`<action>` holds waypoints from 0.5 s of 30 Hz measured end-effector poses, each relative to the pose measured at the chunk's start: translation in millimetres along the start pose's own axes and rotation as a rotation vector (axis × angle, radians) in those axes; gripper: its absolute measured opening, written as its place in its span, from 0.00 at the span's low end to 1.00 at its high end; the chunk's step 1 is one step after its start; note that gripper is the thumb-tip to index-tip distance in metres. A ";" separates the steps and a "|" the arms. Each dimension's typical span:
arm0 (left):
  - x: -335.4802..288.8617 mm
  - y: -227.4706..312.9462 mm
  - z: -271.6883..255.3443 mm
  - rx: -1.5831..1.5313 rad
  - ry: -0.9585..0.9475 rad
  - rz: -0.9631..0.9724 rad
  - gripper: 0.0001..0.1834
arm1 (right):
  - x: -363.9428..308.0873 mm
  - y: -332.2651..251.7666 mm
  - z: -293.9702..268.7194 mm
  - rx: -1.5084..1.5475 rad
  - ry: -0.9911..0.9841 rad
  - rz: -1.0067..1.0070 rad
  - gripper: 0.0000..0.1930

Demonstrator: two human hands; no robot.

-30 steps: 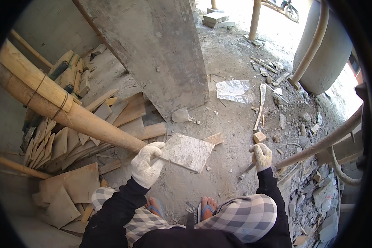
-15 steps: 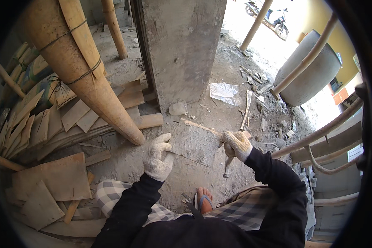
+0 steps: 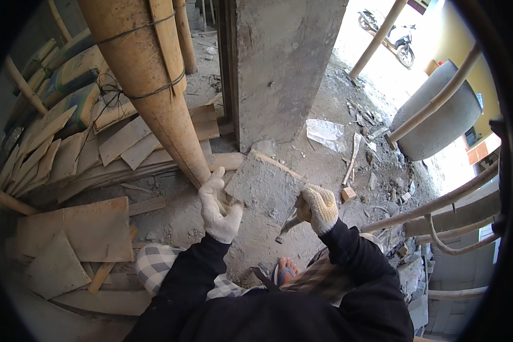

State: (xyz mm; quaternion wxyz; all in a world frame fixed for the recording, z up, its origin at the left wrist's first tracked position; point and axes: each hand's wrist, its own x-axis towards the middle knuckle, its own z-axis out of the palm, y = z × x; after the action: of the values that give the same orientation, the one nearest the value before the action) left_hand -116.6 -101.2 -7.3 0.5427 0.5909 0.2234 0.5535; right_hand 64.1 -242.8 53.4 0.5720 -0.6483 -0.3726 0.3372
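A flat board (image 3: 265,185), its face crusted with grey cement and its far edge bare wood, is held tilted in front of me. My left hand (image 3: 219,211), in a cream knitted glove, grips its left corner with fingers and thumb on either side. My right hand (image 3: 319,208), gloved alike, is closed at the board's right edge. From under that fist a metal tool (image 3: 288,226), which looks like a hammer, points down toward my foot. The fist hides most of its handle.
A thick bamboo pole (image 3: 148,85) leans close on the left, beside stacked boards (image 3: 68,157). A concrete pillar (image 3: 279,74) stands ahead. Right of it lie a plastic sheet (image 3: 326,134), a small wood block (image 3: 348,195) and rubble; bamboo rails (image 3: 433,196) cross at the right.
The board has been raised and tilted up between my hands. My left hand's fingers are now at its corner; the right hand moved slightly left with the tool. The view shifted.
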 end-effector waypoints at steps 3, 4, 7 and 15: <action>-5.5 7.6 -8.7 -1.085 0.021 -0.688 0.33 | -1.3 3.9 5.9 -0.026 -0.043 0.050 0.21; -6.7 7.0 -13.8 -1.369 0.061 -0.871 0.36 | -1.7 6.8 6.5 -0.043 -0.042 0.052 0.21; -18.4 -3.6 -12.5 -1.445 -0.120 -0.901 0.50 | -1.9 19.1 3.3 -0.044 -0.080 -0.031 0.18; -15.8 -14.7 0.1 -0.957 -0.304 -1.047 0.45 | -2.5 86.0 -7.5 0.102 0.063 0.044 0.16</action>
State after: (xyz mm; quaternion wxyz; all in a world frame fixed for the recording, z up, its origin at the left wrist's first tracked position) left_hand -116.1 -110.3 -26.8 0.9608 0.1747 0.1321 0.1699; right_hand 77.8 -254.6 -31.1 0.6080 -0.6367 -0.3226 0.3476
